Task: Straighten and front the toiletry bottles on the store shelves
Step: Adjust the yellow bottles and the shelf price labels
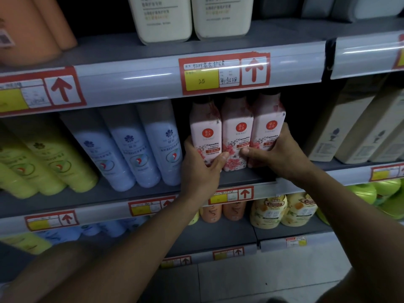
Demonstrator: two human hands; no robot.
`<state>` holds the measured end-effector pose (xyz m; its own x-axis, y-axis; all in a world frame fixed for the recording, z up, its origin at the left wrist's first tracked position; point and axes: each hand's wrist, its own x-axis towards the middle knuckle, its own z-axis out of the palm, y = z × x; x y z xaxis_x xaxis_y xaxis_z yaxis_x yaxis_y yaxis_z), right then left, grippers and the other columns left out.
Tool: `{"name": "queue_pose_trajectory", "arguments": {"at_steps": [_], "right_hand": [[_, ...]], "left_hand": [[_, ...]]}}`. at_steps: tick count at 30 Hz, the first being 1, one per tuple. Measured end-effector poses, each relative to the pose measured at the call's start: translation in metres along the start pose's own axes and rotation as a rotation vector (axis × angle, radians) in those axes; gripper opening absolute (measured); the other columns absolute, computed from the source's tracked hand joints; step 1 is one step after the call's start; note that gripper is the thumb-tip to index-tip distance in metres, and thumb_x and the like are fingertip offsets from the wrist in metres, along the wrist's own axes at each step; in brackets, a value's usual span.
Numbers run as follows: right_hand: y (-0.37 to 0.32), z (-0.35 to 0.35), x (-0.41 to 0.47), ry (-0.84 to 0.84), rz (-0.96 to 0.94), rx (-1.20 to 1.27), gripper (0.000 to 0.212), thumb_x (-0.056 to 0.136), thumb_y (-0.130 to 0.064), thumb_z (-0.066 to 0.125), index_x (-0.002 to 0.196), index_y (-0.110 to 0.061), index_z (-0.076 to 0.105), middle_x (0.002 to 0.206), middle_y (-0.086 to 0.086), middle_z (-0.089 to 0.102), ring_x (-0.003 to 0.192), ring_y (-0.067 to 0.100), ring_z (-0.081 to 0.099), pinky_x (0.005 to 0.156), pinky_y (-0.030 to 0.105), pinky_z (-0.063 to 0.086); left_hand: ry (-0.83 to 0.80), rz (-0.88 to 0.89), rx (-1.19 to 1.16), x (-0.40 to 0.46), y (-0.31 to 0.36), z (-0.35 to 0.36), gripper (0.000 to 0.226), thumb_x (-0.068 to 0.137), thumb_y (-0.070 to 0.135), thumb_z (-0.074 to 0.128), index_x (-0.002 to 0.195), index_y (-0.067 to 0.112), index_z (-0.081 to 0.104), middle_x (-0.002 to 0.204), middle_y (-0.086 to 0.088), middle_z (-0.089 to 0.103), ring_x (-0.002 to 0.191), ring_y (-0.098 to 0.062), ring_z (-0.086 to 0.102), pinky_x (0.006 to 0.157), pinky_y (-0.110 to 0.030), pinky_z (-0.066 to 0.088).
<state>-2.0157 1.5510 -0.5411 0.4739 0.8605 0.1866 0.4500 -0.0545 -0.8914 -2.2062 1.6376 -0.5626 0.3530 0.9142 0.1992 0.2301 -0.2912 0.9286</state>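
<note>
Three pink Camellia conditioner bottles stand side by side on the middle shelf (153, 193), labels facing out. My left hand (200, 169) wraps the lower part of the left pink bottle (204, 130), thumb across its front. My right hand (277, 154) grips the lower part of the right pink bottle (270, 119), thumb pointing toward the middle pink bottle (237, 132). The two hands bracket the row from both sides. The bottles' bases are partly hidden by my fingers.
Pale blue bottles (131, 147) and yellow-green bottles (43, 158) stand left of the pink row. Beige boxes (349, 127) stand to the right. White bottles (192, 16) sit on the shelf above. Orange and cream bottles (269, 213) fill the shelf below. Price strips edge each shelf.
</note>
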Motion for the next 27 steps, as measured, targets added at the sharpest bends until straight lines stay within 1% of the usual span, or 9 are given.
{"name": "queue_pose_trajectory", "arguments": {"at_steps": [3,6,10,12,14,17,21,23,27], "right_hand": [[-0.003,0.002,-0.004,0.054,0.045,-0.039,0.078,0.075,-0.027,0.09,0.124,-0.016,0.03,0.112,-0.015,0.056,0.096,0.001,0.065,0.088,0.033,0.061],[0.0,0.002,-0.007,0.1,0.034,-0.103,0.082,0.068,-0.043,0.091,0.122,-0.021,0.033,0.122,-0.003,0.059,0.107,0.009,0.067,0.09,0.041,0.062],[0.0,0.006,-0.013,0.164,0.038,-0.187,0.075,0.07,-0.044,0.091,0.122,-0.021,0.041,0.122,0.0,0.063,0.108,0.015,0.066,0.088,0.035,0.058],[0.0,0.007,-0.016,0.181,0.03,-0.253,0.08,0.066,-0.062,0.086,0.124,-0.021,0.048,0.122,0.0,0.062,0.107,0.015,0.064,0.088,0.033,0.056],[0.0,0.009,-0.02,0.195,0.054,-0.315,0.083,0.065,-0.071,0.081,0.126,-0.022,0.052,0.122,0.001,0.061,0.106,0.013,0.061,0.09,0.034,0.055],[-0.003,0.014,-0.032,0.33,0.083,-0.409,0.071,0.075,-0.062,0.079,0.126,-0.019,0.055,0.12,0.002,0.06,0.107,0.016,0.057,0.09,0.037,0.053],[-0.028,0.026,-0.054,0.542,0.104,-0.41,0.054,0.083,-0.058,0.073,0.111,-0.019,0.051,0.109,0.004,0.059,0.1,0.026,0.061,0.08,0.047,0.055],[-0.042,0.032,-0.063,0.574,0.1,-0.414,0.047,0.086,-0.054,0.07,0.109,-0.019,0.049,0.107,0.005,0.06,0.099,0.028,0.062,0.077,0.046,0.055],[-0.066,0.047,-0.077,0.448,0.039,-0.431,0.028,0.092,-0.044,0.065,0.095,-0.02,0.052,0.094,0.005,0.062,0.087,0.029,0.062,0.07,0.041,0.05]], "left_hand": [[-0.041,-0.036,0.059,0.0,0.002,-0.004,0.068,0.089,0.024,0.081,0.142,0.02,0.039,0.118,0.017,0.062,0.087,0.012,0.058,0.067,0.0,0.046],[-0.095,-0.072,0.117,-0.001,0.007,-0.012,0.075,0.089,0.02,0.08,0.147,0.023,0.034,0.117,0.018,0.06,0.087,0.008,0.058,0.066,-0.001,0.042],[-0.184,-0.084,0.149,-0.005,0.011,-0.023,0.079,0.087,0.019,0.079,0.15,0.026,0.032,0.129,0.014,0.064,0.105,-0.004,0.061,0.082,-0.016,0.045],[-0.217,-0.088,0.168,-0.009,0.014,-0.029,0.078,0.086,0.022,0.079,0.149,0.03,0.034,0.131,0.015,0.065,0.11,-0.006,0.062,0.089,-0.025,0.047],[-0.248,-0.089,0.19,-0.013,0.016,-0.034,0.075,0.08,0.03,0.078,0.144,0.038,0.039,0.131,0.018,0.067,0.116,-0.008,0.064,0.098,-0.033,0.051],[-0.288,-0.095,0.184,-0.015,0.021,-0.047,0.055,0.073,0.036,0.074,0.123,0.046,0.053,0.125,0.016,0.072,0.113,-0.006,0.069,0.1,-0.043,0.057],[-0.259,-0.052,0.264,-0.024,0.033,-0.069,0.026,0.091,0.016,0.071,0.116,0.024,0.071,0.107,0.008,0.079,0.085,0.006,0.069,0.089,-0.026,0.058],[-0.218,-0.019,0.332,-0.032,0.036,-0.081,0.022,0.093,0.014,0.068,0.114,0.012,0.073,0.1,0.007,0.077,0.069,0.014,0.061,0.073,-0.005,0.048],[-0.167,0.016,0.39,-0.047,0.039,-0.105,0.018,0.091,0.021,0.068,0.108,0.025,0.074,0.096,0.014,0.075,0.087,0.003,0.068,0.073,-0.007,0.046]]}}
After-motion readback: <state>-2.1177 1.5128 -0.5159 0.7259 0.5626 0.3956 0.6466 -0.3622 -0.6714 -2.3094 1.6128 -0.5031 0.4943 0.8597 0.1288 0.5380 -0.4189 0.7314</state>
